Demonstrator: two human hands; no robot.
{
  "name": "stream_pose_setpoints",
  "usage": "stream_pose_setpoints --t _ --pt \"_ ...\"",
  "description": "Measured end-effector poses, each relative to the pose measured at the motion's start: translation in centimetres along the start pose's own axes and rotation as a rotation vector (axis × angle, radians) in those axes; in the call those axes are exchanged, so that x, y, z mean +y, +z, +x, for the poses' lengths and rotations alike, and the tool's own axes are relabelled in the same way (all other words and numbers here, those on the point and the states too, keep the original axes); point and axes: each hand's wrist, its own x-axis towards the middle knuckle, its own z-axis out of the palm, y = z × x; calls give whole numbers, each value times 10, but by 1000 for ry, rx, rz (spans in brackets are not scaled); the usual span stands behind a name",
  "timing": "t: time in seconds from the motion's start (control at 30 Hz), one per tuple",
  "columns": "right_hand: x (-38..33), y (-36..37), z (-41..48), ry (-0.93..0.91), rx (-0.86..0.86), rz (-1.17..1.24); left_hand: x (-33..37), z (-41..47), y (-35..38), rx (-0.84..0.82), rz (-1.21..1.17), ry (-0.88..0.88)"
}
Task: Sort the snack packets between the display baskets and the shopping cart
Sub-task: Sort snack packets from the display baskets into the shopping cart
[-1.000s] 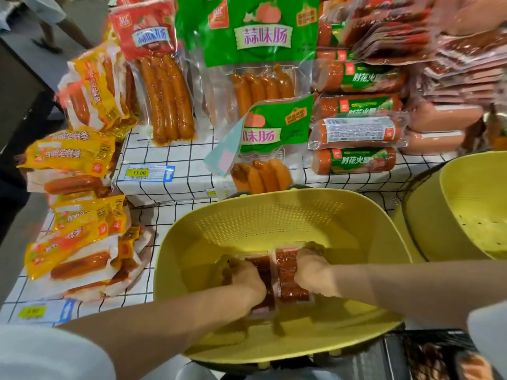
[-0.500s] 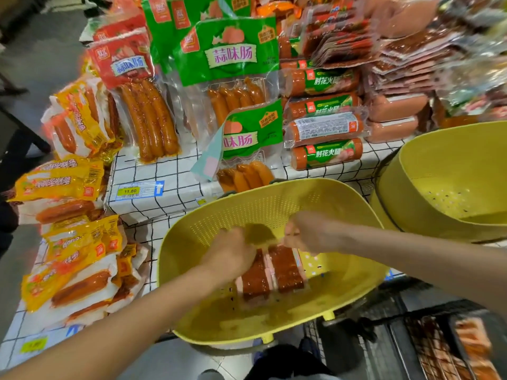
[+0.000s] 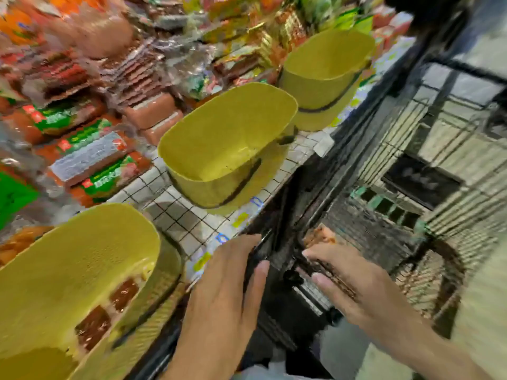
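Three baskets are plain yellow. The nearest basket, lower left of the frame, has a fine dotted pattern of holes on its inner wall, and the packets in it are dark red-brown with pale edges. The middle basket and the far basket, upper centre, each carry a dark band. The shelf cover is white with a black grid. Sausage rolls at left are orange-red with green-and-red labels, one label white. Price tags show yellow and blue. The shopping cart, at right, is black wire mesh, and a packet inside it is orange-brown.
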Motion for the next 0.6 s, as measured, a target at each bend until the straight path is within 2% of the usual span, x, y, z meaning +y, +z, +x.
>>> stream_pose_setpoints --t 0.13,0.3,0.43,0.53,0.6 --pt "84 -13 -56 282 161 70 39 30 96 -154 23 96" --pt "171 -10 -105 584 291 150 64 60 205 -477 116 276" --pt "221 2 -118 736 385 217 55 82 279 -661 218 437" --pt "259 15 -115 861 409 242 37 100 336 -896 295 430" --pt "285 23 -109 948 404 220 23 109 374 -965 406 479"
